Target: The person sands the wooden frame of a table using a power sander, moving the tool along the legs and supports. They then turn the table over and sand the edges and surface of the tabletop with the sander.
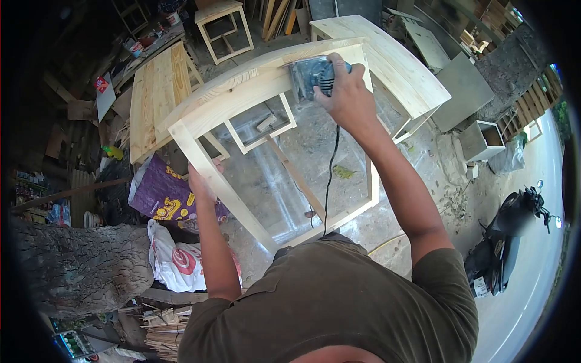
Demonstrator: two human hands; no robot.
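My right hand point(351, 94) is wrapped over a blue, dusty electric sander point(305, 74). The sander rests against the wide upper rail of a pale wooden frame point(225, 192), which looks like an unfinished table or stool. From the sander a black cord point(331, 164) hangs down through the frame toward my body. My left hand point(201, 183) grips the frame's left bar; some of its fingers are hidden behind the wood.
A wooden tabletop point(158, 91) stands at left, a pale bench point(387, 54) at right, and a small stool frame point(224, 27) behind. Purple point(163, 190) and white sacks point(175, 260) lie by a tree trunk point(85, 257). A motorbike point(511, 236) is parked at far right.
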